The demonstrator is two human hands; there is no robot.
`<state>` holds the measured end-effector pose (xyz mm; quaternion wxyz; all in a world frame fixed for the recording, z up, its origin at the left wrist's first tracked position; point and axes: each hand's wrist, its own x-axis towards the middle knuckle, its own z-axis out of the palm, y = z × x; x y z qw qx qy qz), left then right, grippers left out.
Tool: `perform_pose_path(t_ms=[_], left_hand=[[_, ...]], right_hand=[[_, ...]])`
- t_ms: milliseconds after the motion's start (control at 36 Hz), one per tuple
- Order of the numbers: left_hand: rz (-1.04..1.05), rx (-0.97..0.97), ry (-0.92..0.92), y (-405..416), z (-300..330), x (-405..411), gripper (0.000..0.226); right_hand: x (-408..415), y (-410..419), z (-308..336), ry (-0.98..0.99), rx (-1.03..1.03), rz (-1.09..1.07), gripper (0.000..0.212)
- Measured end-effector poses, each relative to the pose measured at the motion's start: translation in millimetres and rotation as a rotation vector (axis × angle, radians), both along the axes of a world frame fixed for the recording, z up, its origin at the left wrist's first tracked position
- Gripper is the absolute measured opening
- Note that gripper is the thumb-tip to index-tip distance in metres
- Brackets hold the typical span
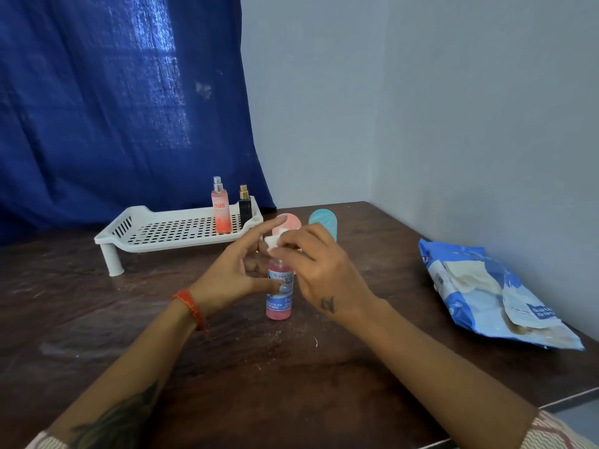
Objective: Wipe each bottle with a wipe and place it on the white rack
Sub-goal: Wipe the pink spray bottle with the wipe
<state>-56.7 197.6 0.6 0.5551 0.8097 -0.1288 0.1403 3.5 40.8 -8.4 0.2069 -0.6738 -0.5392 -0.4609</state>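
Your left hand (227, 273) gripped the pink bottle (280, 296) upright at table (129, 319) centre, thumb on its label, while your right hand (319, 264) pinched a wipe (274, 239) over its top. At 11 o'clock, two bottles (221, 209) stood on the rack (155, 228).

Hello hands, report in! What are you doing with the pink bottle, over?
Left hand holds pink bottle upright on table. Right hand wipes its top with wipe. Two bottles on white rack. Nothing blocking.

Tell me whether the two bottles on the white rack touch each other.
Apart. The head view shows the pink spray bottle and the black bottle standing on the white rack with a gap between them.
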Motion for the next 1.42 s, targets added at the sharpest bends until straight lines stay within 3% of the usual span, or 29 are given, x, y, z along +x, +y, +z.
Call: perform_pose_path(t_ms=[167, 306, 444, 583, 833, 944, 1056, 1194, 1417], left_hand=[[0.011, 0.008, 0.008, -0.6, 1.2, -0.1, 0.092], [0.04, 0.029, 0.03, 0.9, 1.8, 1.4, 0.089], [0.04, 0.032, 0.038, 0.3, 1.7, 0.8, 0.088], [0.061, 0.038, 0.051, 3.1, 0.6, 2.0, 0.085], [0.04, 0.027, 0.045, 1.3, 2.5, -0.4, 0.09], [0.046, -0.012, 0.027, -0.5, 4.2, -1.6, 0.09], [0.069, -0.138, -0.041, -2.1, 6.1, -1.2, 0.088], [0.108, -0.284, -0.098, -4.8, 5.3, 0.2, 0.085], [0.133, -0.288, -0.106, -5.8, 7.0, -1.3, 0.083]], right_hand=[[4.5, -15.9, -2.0, -0.142, -0.094, -0.006, 0.023], [12.3, -24.6, -2.6, -0.045, 0.045, 0.003, 0.013], [9.2, -17.5, 21.2, 0.505, 0.344, 0.081, 0.018], [3.9, -3.8, 47.4, 0.999, 0.035, 0.176, 0.028], [1.2, -12.8, 35.1, 1.365, 0.033, 0.12, 0.027], [1.2, -20.2, 20.6, 1.709, 0.38, 0.187, 0.024], [-1.6, -21.1, 4.1, 1.841, 0.639, 0.125, 0.034], [-20.6, -15.1, 1.1, 1.975, 0.597, 0.161, 0.03], [-27.5, -9.2, 4.3, 2.265, 0.726, 0.428, 0.036]])
